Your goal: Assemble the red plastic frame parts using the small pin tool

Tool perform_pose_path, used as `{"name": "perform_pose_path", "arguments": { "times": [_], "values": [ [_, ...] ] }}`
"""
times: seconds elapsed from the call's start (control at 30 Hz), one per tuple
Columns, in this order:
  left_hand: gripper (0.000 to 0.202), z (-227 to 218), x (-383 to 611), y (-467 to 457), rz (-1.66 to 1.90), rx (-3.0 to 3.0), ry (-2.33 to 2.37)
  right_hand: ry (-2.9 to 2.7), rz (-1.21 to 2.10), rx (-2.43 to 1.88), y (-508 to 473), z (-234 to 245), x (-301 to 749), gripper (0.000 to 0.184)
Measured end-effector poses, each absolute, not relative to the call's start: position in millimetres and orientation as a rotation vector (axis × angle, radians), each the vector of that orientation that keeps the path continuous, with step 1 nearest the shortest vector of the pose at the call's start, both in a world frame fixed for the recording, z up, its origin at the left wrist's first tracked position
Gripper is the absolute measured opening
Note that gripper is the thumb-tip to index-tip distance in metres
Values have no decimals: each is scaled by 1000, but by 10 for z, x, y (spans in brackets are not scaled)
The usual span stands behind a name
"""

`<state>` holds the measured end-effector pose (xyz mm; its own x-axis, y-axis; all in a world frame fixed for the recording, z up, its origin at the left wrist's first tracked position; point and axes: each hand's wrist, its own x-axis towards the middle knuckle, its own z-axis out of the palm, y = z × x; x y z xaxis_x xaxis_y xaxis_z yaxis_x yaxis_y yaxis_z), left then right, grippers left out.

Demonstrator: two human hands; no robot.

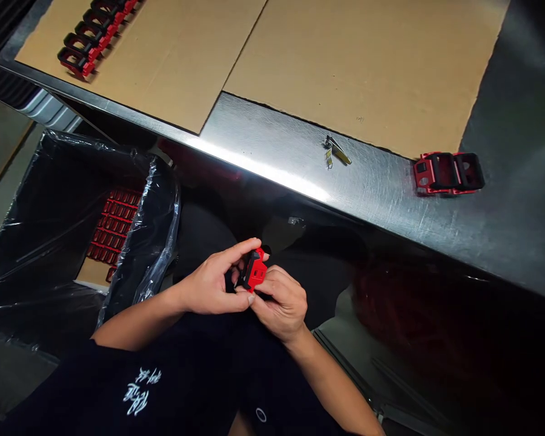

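Both my hands meet over my lap, below the edge of a steel table [272, 151]. My left hand [211, 284] and my right hand [279, 303] are closed around one small red and black plastic clip [254, 270], pinching it between fingers and thumbs. A finished red and black clip [447, 174] lies flat on the table at the right. A row of several such clips [93, 33] is lined up on cardboard at the far left corner.
Cardboard sheets [367, 66] cover most of the table top. A small metal tool [335, 151] lies on the bare steel. To my left stands a box lined with black plastic [40, 218], holding rows of red parts [115, 227].
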<state>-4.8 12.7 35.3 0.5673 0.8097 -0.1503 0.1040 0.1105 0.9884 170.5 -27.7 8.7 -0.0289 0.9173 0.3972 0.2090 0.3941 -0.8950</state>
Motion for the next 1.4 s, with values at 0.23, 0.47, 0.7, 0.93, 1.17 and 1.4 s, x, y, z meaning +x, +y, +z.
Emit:
{"name": "perform_pose_path", "arguments": {
  "times": [0.23, 0.47, 0.7, 0.93, 1.17, 1.4],
  "values": [
    [79, 338, -51, 115, 634, 1460, 896, -1492, 978, -1056, -256, 84, 1756, 17],
    [76, 402, -17, 110, 574, 1391, 963, -1201, 1416, -1083, -291, 139, 1913, 17],
    [75, 410, 27, 83, 457, 1406, 996, -1047, 1422, -1365, -208, 243, 1797, 40],
    [74, 411, -8, 80, 446, 1247, 930, -784, 1383, -1402, -142, 68, 1815, 52],
    [74, 414, -7, 105, 488, 1105, 890, -776, 1588, -1201, -278, 42, 1852, 37],
    [75, 399, -6, 113, 523, 1043, 873, -778, 1642, -1094, -290, 112, 1859, 25]
  ]
}}
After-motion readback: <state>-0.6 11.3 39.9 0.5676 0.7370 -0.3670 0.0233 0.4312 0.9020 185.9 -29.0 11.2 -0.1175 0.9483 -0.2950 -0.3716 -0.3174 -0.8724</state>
